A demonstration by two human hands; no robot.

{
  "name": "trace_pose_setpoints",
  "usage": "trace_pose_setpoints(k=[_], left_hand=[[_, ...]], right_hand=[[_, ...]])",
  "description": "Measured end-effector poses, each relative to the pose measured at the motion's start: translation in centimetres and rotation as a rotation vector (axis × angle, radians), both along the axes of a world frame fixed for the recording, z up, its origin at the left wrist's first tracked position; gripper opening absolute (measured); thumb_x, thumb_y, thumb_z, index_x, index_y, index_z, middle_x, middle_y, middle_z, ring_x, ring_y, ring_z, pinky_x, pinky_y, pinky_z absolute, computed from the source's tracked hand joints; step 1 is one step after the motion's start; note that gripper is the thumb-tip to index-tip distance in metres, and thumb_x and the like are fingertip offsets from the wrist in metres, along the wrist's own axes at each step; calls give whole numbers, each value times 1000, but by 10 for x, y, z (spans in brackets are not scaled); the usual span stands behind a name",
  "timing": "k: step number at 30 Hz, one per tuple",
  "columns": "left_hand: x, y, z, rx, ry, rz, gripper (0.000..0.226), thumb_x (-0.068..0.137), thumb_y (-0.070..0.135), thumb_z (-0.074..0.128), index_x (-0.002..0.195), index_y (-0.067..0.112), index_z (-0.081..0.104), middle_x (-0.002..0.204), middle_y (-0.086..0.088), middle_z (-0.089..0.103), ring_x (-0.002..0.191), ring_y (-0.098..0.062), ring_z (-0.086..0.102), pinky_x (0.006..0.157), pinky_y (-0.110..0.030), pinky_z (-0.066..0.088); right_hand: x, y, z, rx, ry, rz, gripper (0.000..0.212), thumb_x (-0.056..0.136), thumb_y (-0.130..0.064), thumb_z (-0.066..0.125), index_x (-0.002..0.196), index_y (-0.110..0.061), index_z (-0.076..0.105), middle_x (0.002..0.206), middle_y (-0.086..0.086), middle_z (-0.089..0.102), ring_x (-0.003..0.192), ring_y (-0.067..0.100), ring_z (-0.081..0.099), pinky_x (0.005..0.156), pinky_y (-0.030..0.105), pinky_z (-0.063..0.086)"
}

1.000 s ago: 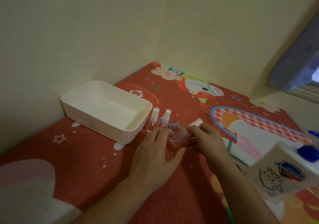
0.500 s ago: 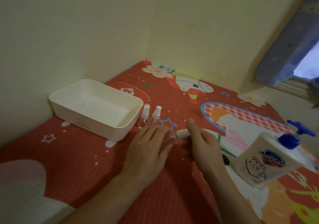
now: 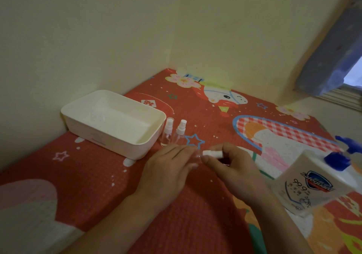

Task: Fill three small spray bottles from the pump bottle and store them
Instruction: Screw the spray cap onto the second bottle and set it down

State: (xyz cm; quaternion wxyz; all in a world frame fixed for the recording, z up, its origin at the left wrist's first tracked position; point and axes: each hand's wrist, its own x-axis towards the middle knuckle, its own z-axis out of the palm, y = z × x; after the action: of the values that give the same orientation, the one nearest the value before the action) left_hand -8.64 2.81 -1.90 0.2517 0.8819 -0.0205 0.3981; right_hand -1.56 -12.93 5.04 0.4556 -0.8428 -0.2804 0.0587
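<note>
Near, centre frame: left hand (image 3: 168, 167) fingers curled round clear body of third spray bottle (image 3: 196, 156), mostly hidden. Right hand (image 3: 231, 165) pinches its white spray cap (image 3: 212, 153). Cap now sits more end-on vs 0.5 s ago, prob. being unscrewed for filling. Pump bottle (image 3: 311, 183) right edge, untouched. Farther: two capped spray bottles (image 3: 173, 132) upright beside white bin (image 3: 82, 114), mid-left.

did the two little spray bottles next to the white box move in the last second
No. The two standing spray bottles sit at the same corner of the white box, by the blue star print. Only the camera shifted.
</note>
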Motion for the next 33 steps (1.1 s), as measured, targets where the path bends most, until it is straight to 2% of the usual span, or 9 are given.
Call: trace_pose_setpoints(k=[5,8,11,14,16,18,24,27,33], left_hand=[[0,-7,-1,34,24,11,30,87,20,59,115,16,68,112,5,69,105,-15,64,93,-31,50],[2,-8,-3,68,28,15,29,89,23,62,116,15,67,114,4,69,107,-17,63,93,-32,50],[2,-8,-4,72,21,11,27,91,25,63,117,16,67,115,5,68,109,-15,62,95,-31,49],[1,-6,-3,68,25,30,28,90,26,62,116,18,68,114,7,68,108,-15,62,95,-29,49],[1,-5,-2,59,31,41,30,89,26,60,116,17,68,115,7,68,108,-15,63,94,-32,50],[1,-6,-2,58,34,40,32,87,23,58,117,16,68,115,6,69,108,-16,62,94,-33,51],[1,-5,-2,53,49,24,28,90,26,66,117,19,67,115,9,68,109,-13,62,93,-31,51],[-1,-5,-1,34,66,32,27,89,27,68,115,22,67,113,11,67,108,-11,61,93,-27,49],[-3,-5,0,-124,98,86,27,87,29,70,112,27,61,110,10,67,99,-10,63,81,-29,55]], right_hand=[[1,-10,-1,3,128,124,77,73,-49,75,140,-48,35,118,-17,62,102,0,65,84,22,54],[-2,0,0,8,181,-163,73,68,-83,41,99,-25,73,85,-1,75,67,5,69,71,32,55],[-1,3,-1,-162,85,-253,66,83,-70,46,61,-12,69,51,3,67,42,5,58,56,31,48],[3,-9,-4,-13,96,-15,10,84,-23,72,92,-23,65,82,-2,71,71,11,67,67,35,56],[5,-13,-5,133,230,160,65,77,-4,77,127,-36,49,114,-12,62,99,11,67,79,34,58],[2,-12,-6,119,247,91,77,76,-27,79,140,-41,38,121,-17,58,101,7,67,81,31,58],[1,-4,-4,-44,189,-82,43,87,-48,61,78,-7,70,63,11,71,55,22,67,57,32,54],[6,-15,-1,35,101,-12,3,84,-23,72,84,-20,70,66,0,69,57,11,65,58,26,55],[18,-36,4,33,36,-42,21,81,-8,74,89,-26,67,83,-1,70,77,22,67,75,41,56]])
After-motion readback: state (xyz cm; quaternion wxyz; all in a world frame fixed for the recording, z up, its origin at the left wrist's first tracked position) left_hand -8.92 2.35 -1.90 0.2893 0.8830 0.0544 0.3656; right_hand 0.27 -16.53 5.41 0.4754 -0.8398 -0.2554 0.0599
